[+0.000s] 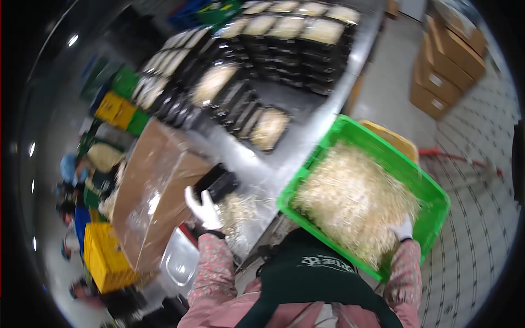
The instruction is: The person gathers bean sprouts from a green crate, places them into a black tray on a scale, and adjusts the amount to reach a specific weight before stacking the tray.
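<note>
White-gloved, the right hand (403, 228) reaches into the pale strands (353, 199) heaped inside the green crate (433, 205); its fingertips are hidden there, so I cannot tell whether they have closed on a clump. The left hand (205, 212), well left of the crate, is empty with fingers spread, just beside some black trays (219, 181); whether it touches them is unclear. Between that hand and the crate, loose strands (238, 213) litter the metal table (232, 150). Farther left of the crate are a clear container (180, 259) and a large brown box (158, 186); beyond the crate stand stacks of filled trays (298, 52). A large clump could shed over the crate's rim, since the strands look loose and tangled. The black trays might slide if brushed, and the left sleeve (214, 262), so near the clear container, could knock it.
</note>
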The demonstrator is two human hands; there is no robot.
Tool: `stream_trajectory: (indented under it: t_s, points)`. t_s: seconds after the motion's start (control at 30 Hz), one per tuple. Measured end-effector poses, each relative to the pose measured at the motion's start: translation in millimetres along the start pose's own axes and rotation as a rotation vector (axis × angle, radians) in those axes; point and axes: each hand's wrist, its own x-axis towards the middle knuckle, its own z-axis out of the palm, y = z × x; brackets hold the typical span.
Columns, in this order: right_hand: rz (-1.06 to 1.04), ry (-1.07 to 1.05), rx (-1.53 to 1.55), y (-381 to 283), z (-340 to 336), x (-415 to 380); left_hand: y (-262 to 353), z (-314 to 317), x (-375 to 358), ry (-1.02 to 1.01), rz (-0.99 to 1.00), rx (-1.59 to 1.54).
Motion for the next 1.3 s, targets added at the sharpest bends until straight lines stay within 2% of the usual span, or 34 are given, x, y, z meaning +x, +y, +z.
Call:
stream_trajectory:
  t_s: [0.07, 0.1, 0.13, 0.17, 0.2, 0.23, 0.3, 0.33, 0.37, 0.43, 0.5, 0.53, 0.63, 0.73, 0.83, 0.9, 1.0, 1.03, 1.17, 1.23, 1.3]
  points:
    - [0.032, 0.123, -0.263, -32, 12, -28, -25, -8, -8, 0.076, -0.187, 0.03]
    - [-0.055, 0.161, -0.197, -34, 24, -40, -33, -10, -12, 0.089, -0.314, 0.007]
    - [-0.022, 0.131, -0.108, -54, 29, -55, -38, -8, -16, 0.098, -0.419, -0.009]
    - [-0.031, 0.139, -0.129, -55, 34, -62, -35, -11, -19, 0.094, -0.507, -0.05]
    - [-0.043, 0.15, -0.178, -58, 37, -69, -58, -4, -26, 0.118, -0.59, -0.075]
    - [-0.093, 0.087, -0.006, -54, 39, -71, -65, -1, -28, 0.136, -0.66, -0.103]
    - [-0.053, 0.006, 0.161, -57, 35, -72, -64, 1, -27, 0.17, -0.788, -0.158]
    - [-0.037, -0.025, 0.247, -70, 35, -75, -98, 16, -33, 0.184, -0.866, -0.275]
    - [-0.071, -0.003, 0.146, -61, 37, -67, -133, 31, -39, 0.205, -0.947, -0.388]
    - [-0.128, 0.057, -0.054, -23, 34, -49, -129, 41, -31, 0.21, -0.913, -0.475]
    - [-0.16, 0.087, -0.312, -40, 37, -51, -163, 57, -36, 0.137, -0.935, -0.381]
    - [-0.18, 0.098, -0.441, -64, 40, -58, -137, 52, -33, 0.216, -0.939, -0.31]
    - [-0.257, 0.13, -0.786, -119, 36, -81, -126, 60, -31, 0.522, -0.902, -0.519]
    - [-0.352, 0.164, -0.909, -134, 23, -91, -73, 32, -24, 0.603, -0.826, -0.708]
    - [-0.546, 0.092, -0.787, -101, 2, -70, -34, 9, -27, 0.62, -0.743, -0.83]
    - [-0.475, 0.055, -0.612, -86, 2, -63, -16, 1, -33, 0.593, -0.718, -0.891]
    - [-0.391, 0.005, -0.358, -94, -4, -50, 42, -21, -37, 0.527, -0.687, -0.92]
    - [-0.362, -0.019, -0.277, -100, -7, -48, 55, -25, -39, 0.478, -0.609, -0.897]
    - [-0.418, 0.009, -0.611, -254, -7, -90, 107, -34, -45, 0.37, -0.191, -0.586]
    - [-0.511, -0.023, -0.77, -313, 9, -99, 165, -58, -48, 0.316, 0.071, -0.368]
    - [-0.694, -0.03, -0.909, -362, 39, -109, 201, -69, -54, 0.265, 0.277, -0.256]
